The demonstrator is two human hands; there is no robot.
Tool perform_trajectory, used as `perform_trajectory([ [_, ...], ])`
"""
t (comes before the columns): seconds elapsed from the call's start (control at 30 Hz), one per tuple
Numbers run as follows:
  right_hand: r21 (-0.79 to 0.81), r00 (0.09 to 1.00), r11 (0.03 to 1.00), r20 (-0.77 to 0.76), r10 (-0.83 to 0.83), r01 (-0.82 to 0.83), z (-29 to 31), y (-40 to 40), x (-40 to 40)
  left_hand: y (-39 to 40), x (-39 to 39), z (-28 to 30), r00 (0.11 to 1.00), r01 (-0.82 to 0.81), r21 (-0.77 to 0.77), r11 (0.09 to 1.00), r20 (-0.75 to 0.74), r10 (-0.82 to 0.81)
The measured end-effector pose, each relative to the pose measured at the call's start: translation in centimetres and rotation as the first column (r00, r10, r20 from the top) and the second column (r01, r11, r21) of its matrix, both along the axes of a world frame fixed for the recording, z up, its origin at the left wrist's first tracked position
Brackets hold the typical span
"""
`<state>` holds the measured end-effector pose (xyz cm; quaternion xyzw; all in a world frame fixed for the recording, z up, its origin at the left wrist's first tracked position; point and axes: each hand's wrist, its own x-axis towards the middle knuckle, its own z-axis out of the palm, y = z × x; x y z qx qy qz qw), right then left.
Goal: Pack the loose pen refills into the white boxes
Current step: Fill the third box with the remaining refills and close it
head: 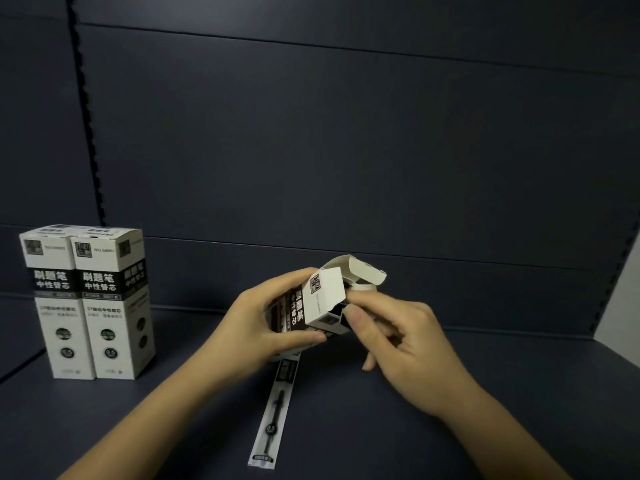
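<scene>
Step in hand: working the open end of a box (323, 303). Left hand (266, 323) grips the box body, fingers wrapped round it, box tilted and held clear of the worktop (485, 410). Right hand (408, 341) sits at the open end, thumb and forefinger pinched at the mouth; whether they hold a refill or an inner flap I cannot tell. Lid flap (360, 271) stands folded back, away from the person.

One loose refill (275, 410), in a clear sleeve, lies on the worktop just below the hands, running toward the near edge.

Two closed boxes (86, 303) stand upright side by side, far left.

Judgement: packing under way, at least one refill left. Next move likely needs the right hand freed to reach down for it, mouth kept open.

Room: open worktop right of the hands and in front; dark wall panel (346, 133) behind; raised ledge near the flap.
</scene>
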<state>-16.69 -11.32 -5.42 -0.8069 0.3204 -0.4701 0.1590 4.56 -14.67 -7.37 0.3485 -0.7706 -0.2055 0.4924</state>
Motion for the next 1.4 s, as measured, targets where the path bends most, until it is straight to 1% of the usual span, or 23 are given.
perform_trajectory([
  [0.1, 0.059, 0.994, 0.998, -0.108, 0.014, -0.008, 0.1, 0.2, 0.4, 0.2, -0.1, 0.0, 0.999, -0.010, -0.041, 0.999, 0.044, 0.012],
  [0.2, 0.130, 0.977, 0.991, -0.213, -0.002, 0.030, 0.2, 0.2, 0.7, 0.1, 0.0, -0.2, 0.995, -0.020, -0.065, 0.998, 0.100, 0.027],
  [0.27, 0.110, 0.961, 0.992, -0.275, -0.027, 0.059, 0.2, 0.1, 0.8, -0.2, 0.0, -0.2, 0.993, -0.023, -0.076, 0.997, 0.114, 0.031],
  [0.33, 0.038, 0.953, 0.997, -0.296, -0.058, 0.072, 0.1, 0.3, 0.7, -0.4, 0.3, -0.2, 0.995, -0.025, -0.066, 0.997, 0.094, 0.031],
  [0.37, -0.018, 0.958, 0.997, -0.274, -0.081, 0.079, 0.1, 0.4, 0.7, -0.6, 0.5, -0.1, 0.997, -0.026, -0.047, 0.999, 0.073, 0.029],
  [0.4, -0.074, 0.972, 0.993, -0.213, -0.105, 0.091, 0.1, 0.5, 0.7, -0.8, 0.8, -0.1, 0.998, -0.032, -0.034, 0.999, 0.048, 0.033],
  [0.47, -0.171, 0.992, 0.977, -0.007, -0.127, 0.124, 0.1, 0.6, 0.4, -1.1, 1.5, 0.2, 0.998, -0.066, -0.035, 0.997, 0.006, 0.066],
  [0.53, -0.270, 0.975, 0.944, 0.160, -0.151, 0.191, 0.0, 0.5, 0.3, -1.1, 2.0, 0.5, 0.995, -0.097, -0.046, 0.994, -0.033, 0.095],
  [0.57, -0.283, 0.963, 0.932, 0.205, -0.174, 0.229, -0.2, 0.4, 0.5, -1.1, 2.2, 0.7, 0.993, -0.109, -0.050, 0.993, -0.051, 0.106],
  [0.6, -0.254, 0.954, 0.933, 0.224, -0.201, 0.256, -0.5, 0.3, 0.8, -1.2, 2.3, 0.9, 0.991, -0.123, -0.051, 0.991, -0.065, 0.119],
  [0.63, -0.185, 0.949, 0.945, 0.218, -0.228, 0.270, -1.0, 0.1, 1.3, -1.2, 2.4, 1.0, 0.989, -0.135, -0.050, 0.990, -0.075, 0.131],
  [0.7, 0.027, 0.962, 0.971, 0.131, -0.238, 0.236, -2.1, -0.3, 2.5, -1.2, 2.7, 1.1, 0.985, -0.155, -0.045, 0.987, -0.087, 0.150],
  [0.77, 0.205, 0.975, 0.953, -0.058, -0.214, 0.221, -3.5, -0.6, 3.7, -1.3, 2.9, 1.1, 0.982, -0.168, -0.033, 0.985, -0.092, 0.164],
  [0.83, 0.270, 0.945, 0.928, -0.271, -0.183, 0.257, -4.8, -0.8, 4.6, -1.1, 2.9, 1.1, 0.983, -0.170, -0.029, 0.985, -0.080, 0.167],
  [0.87, 0.284, 0.923, 0.920, -0.348, -0.163, 0.269, -5.1, -0.9, 4.9, -1.1, 2.9, 1.1, 0.983, -0.171, -0.030, 0.985, -0.072, 0.169],
  [0.93, 0.323, 0.889, 0.907, -0.445, -0.106, 0.269, -5.5, -0.9, 5.3, -1.1, 2.9, 1.1, 0.984, -0.168, -0.024, 0.986, -0.067, 0.166],
  [1.03, 0.338, 0.853, 0.908, -0.521, -0.040, 0.249, -5.7, -0.8, 5.3, -1.0, 2.9, 1.2, 0.987, -0.154, -0.018, 0.988, -0.057, 0.152],
  [1.1, 0.334, 0.842, 0.912, -0.538, -0.024, 0.239, -5.6, -0.8, 5.3, -0.9, 2.9, 1.2, 0.987, -0.153, -0.014, 0.988, -0.051, 0.152],
  [1.2, 0.379, 0.840, 0.895, -0.543, 0.010, 0.234, -5.1, -0.7, 5.1, -0.9, 2.9, 1.2, 0.988, -0.151, -0.007, 0.989, -0.042, 0.150],
  [1.4, 0.385, 0.835, 0.880, -0.549, -0.023, 0.277, -4.6, -0.9, 4.0, -0.9, 2.7, 1.2, 0.987, -0.153, 0.000, 0.988, -0.042, 0.153],
])
